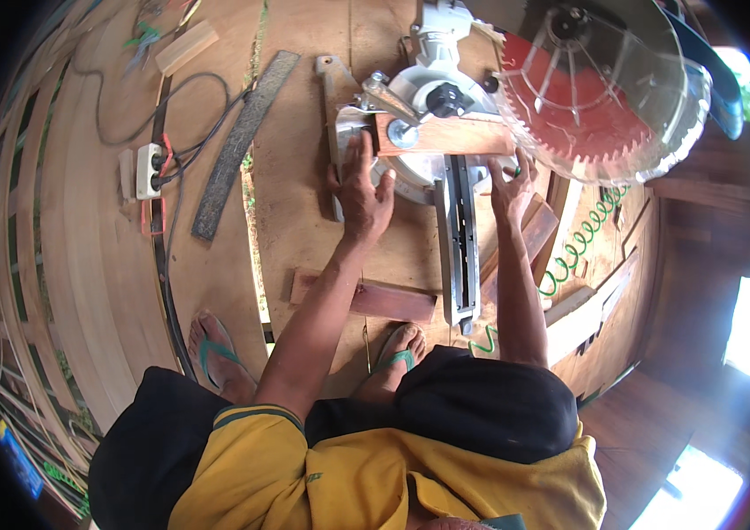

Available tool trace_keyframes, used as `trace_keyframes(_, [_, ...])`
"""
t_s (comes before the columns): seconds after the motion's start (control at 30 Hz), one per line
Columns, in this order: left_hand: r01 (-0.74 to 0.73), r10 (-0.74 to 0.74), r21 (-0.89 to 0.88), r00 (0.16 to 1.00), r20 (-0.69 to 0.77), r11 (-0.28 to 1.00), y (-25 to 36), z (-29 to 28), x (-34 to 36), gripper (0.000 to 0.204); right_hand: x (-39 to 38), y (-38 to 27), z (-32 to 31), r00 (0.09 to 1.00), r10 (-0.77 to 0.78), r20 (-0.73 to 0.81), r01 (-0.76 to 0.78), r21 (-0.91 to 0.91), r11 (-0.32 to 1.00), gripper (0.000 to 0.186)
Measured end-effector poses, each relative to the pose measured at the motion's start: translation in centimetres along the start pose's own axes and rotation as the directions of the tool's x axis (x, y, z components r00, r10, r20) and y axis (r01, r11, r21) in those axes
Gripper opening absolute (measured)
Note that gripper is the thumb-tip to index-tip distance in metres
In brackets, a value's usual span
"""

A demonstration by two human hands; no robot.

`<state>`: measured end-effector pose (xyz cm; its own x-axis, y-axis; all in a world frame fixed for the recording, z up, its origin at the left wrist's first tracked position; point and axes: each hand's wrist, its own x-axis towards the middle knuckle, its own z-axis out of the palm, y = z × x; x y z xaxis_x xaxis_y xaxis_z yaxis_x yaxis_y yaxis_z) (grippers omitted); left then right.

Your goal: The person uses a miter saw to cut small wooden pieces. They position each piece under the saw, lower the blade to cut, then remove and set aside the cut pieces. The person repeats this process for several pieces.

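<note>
Notably, the wood block point(463, 135) sat at 1 o'clock of the view, on the saw base point(457, 252), with a clamp point(403, 133) over its 9 o'clock end. The left hand point(366, 196) lay against or beside that end, fingers extended, thumb apart. The right hand point(512, 187) was at the block's 4 o'clock corner, thumb and fingers apart; could not tell whether they gripped. The toothed blade point(587, 146) stood at 2 o'clock, the power strip point(149, 172) at 10.

Woodworking workshop: miter saw point(560, 110), wood blocks point(459, 135), power strip point(148, 172), plank floor point(304, 234).
</note>
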<state>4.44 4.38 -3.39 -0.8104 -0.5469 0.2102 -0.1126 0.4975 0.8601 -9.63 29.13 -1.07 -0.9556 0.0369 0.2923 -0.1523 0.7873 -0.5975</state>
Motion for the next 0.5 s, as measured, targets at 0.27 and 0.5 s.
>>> trace_keyframes(0.27, [0.009,0.013,-0.250,0.996,0.085,0.968,-2.1,0.1,0.2,0.094,-1.2,-5.5,0.3,0.967,-0.141,0.212,0.120,0.108,0.987,0.041])
trace_keyframes(0.5, [-0.095,0.104,-0.126,0.992,0.071,0.987,-2.5,0.4,0.2,0.091,-0.6,-6.0,1.5,0.952,-0.120,0.280,0.074,0.172,0.982,0.043])
